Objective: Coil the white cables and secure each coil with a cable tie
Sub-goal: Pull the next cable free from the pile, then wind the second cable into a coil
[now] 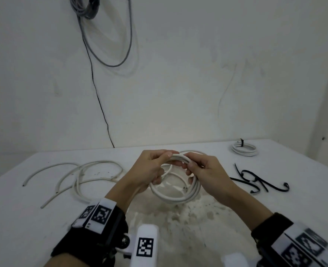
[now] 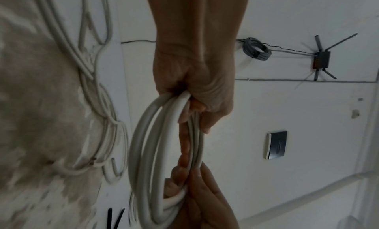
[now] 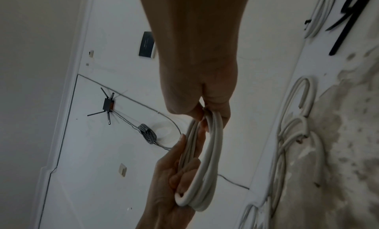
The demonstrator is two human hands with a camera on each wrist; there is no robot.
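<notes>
A white cable coil (image 1: 175, 197) of several loops hangs just above the table, held at its top by both hands. My left hand (image 1: 155, 166) grips the loops from the left, fingers curled through the ring. My right hand (image 1: 199, 168) pinches the same bundle from the right, close beside the left. In the left wrist view the coil (image 2: 143, 151) hangs from the left hand (image 2: 194, 93). In the right wrist view the coil (image 3: 213, 151) runs from the right hand (image 3: 207, 106) down to the left hand (image 3: 168, 184). No tie is on this coil.
Loose white cables (image 1: 82, 176) sprawl on the white table (image 1: 24, 218) at left. Several black cable ties (image 1: 255, 180) lie at right. A tied white coil (image 1: 245, 149) sits at the far right corner. Grey cables (image 1: 105, 35) hang on the wall behind.
</notes>
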